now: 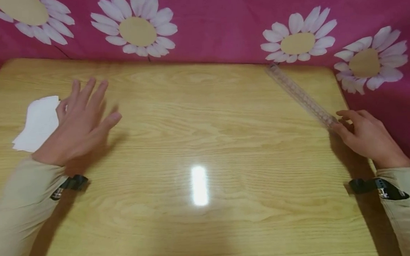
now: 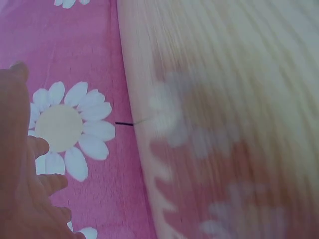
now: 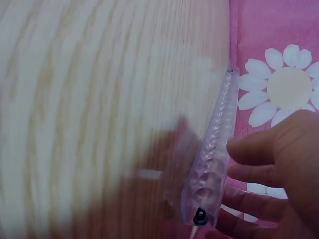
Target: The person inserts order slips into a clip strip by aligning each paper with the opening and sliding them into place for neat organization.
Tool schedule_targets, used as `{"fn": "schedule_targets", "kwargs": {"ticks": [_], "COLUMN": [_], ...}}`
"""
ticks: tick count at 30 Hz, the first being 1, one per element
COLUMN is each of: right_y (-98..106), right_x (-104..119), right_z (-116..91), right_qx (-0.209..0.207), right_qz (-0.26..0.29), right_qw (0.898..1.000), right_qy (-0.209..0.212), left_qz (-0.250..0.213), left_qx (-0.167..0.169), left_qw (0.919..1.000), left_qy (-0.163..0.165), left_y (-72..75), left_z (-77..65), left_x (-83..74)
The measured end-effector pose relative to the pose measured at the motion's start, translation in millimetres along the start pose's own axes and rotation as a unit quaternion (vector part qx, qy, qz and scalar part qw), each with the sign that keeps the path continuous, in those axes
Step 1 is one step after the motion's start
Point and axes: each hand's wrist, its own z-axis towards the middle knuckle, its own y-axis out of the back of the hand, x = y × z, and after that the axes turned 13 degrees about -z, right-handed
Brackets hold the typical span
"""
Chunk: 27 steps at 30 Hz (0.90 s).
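My left hand [image 1: 81,120] is held over the left part of the wooden table with its fingers spread, holding nothing. Beside it and partly hidden by it lies a small stack of white paper pieces [image 1: 37,124] with a curved edge. At the table's right edge my right hand [image 1: 369,137] pinches the near end of a long, clear, ruler-like plastic strip [image 1: 301,94]. In the right wrist view the strip [image 3: 212,154] shows a row of rounded shapes and a small black knob [image 3: 200,216] at its near end. Its far end reaches toward the table's back edge.
The glossy wooden table [image 1: 206,143] reflects a bright light patch [image 1: 199,186]. Behind it and along its right side hangs a magenta cloth [image 1: 216,21] printed with large white daisies. Each wrist wears a black strap [image 1: 75,183].
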Motion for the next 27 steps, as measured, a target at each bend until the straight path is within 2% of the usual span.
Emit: {"fn": "schedule_targets", "kwargs": {"ticks": [7, 10, 15, 27], "right_y": [-0.1, 0.7, -1.0, -3.1], "right_x": [3.4, 3.5, 1.1, 1.1], "right_z": [4.0, 4.2, 0.4, -2.3], "right_qx": [-0.017, -0.020, -0.016, -0.040], "right_qz": [-0.015, -0.015, -0.013, -0.029], "right_qw": [1.000, 1.000, 1.000, 0.999], "right_qy": [0.017, 0.011, -0.001, 0.011], "left_qz": [0.009, 0.008, 0.016, 0.028], "left_qx": [0.004, 0.005, 0.025, 0.070], "left_qw": [0.9998, 0.9995, 0.9987, 0.9956], "left_qy": [-0.018, -0.031, -0.041, -0.054], "left_y": [-8.9, -14.5, -23.7, -37.7], "left_z": [10.0, 15.0, 23.4, 42.7], "left_x": [-7.4, -9.3, -15.0, -32.8]}}
